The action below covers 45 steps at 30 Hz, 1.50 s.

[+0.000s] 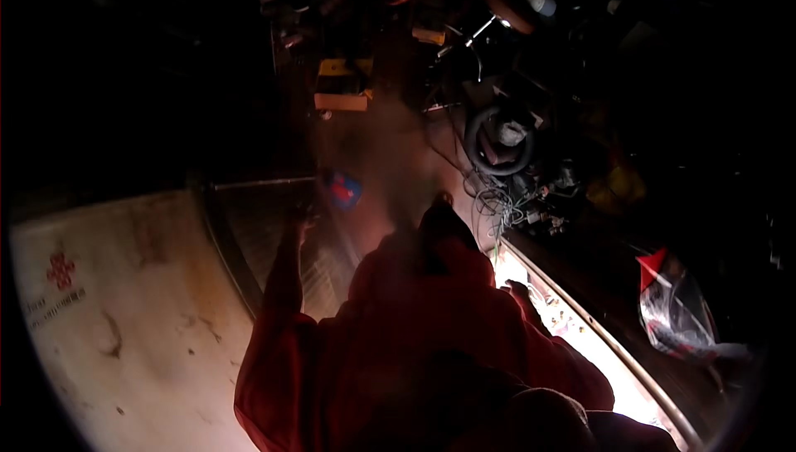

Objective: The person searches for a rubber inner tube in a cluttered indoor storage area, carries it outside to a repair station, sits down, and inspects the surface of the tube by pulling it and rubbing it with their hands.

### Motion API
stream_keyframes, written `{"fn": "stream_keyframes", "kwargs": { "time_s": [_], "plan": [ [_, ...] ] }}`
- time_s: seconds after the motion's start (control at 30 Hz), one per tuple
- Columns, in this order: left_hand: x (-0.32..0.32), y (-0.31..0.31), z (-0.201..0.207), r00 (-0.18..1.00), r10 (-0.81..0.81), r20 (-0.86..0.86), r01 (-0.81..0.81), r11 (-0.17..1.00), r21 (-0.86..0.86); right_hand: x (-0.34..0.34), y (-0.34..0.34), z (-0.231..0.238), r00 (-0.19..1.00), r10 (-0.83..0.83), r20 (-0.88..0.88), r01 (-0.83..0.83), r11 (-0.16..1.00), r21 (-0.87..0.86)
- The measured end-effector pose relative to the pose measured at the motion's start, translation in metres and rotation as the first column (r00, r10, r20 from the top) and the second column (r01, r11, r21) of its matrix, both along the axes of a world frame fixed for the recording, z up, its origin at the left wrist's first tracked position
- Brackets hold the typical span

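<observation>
Red clothing covers my torso and arms in the middle of this dark view. My left hand (306, 216) reaches forward over a dark ribbed panel, beside a small blue and red object (342, 190). Its fingers are dim and smeared, so their pose is unclear. On the other side, my right hand (517, 289) is at the upper end of a brightly lit compartment (572, 332) holding small items. That hand shows mostly as a dark shape against the glare. Whether it holds or touches anything is hidden.
A pale stained board (124, 319) with a red mark lies at left. Ahead stands a yellow box (342, 85). Further right are a dark ring-shaped object (473, 141), tangled cables (495, 201) and clutter. A clear plastic bag (676, 311) with a red corner lies at right.
</observation>
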<state>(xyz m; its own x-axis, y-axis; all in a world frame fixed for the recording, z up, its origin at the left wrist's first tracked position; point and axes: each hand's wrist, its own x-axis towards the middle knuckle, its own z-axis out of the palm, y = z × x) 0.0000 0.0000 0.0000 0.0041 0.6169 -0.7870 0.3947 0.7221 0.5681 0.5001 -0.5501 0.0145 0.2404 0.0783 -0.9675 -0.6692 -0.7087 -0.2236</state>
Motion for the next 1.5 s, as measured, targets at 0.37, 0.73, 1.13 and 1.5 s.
{"fn": "stream_keyframes", "kwargs": {
  "time_s": [0.37, 0.73, 1.13, 1.5],
  "plan": [
    [0.067, 0.035, 0.053, 0.998, -0.035, -0.048, 0.020, 0.960, -0.280, 0.161, 0.260, -0.062, 0.999, -0.037, 0.019, 0.034, 0.990, 0.139],
    [0.067, 0.152, 0.023, 0.974, -0.228, 0.001, 0.225, 0.958, -0.176, 0.245, 0.493, -0.015, 0.974, -0.059, 0.217, -0.006, 0.959, 0.285],
    [0.090, 0.441, 0.043, 0.990, 0.126, 0.063, -0.124, 0.992, -0.034, 0.171, 0.531, -0.048, 0.966, 0.260, -0.010, -0.258, 0.962, 0.084],
    [0.201, 0.539, 0.048, 0.988, 0.105, 0.117, -0.096, 0.992, -0.083, 0.299, 0.638, -0.079, 0.984, 0.172, 0.046, -0.175, 0.982, 0.067]
  ]
}}
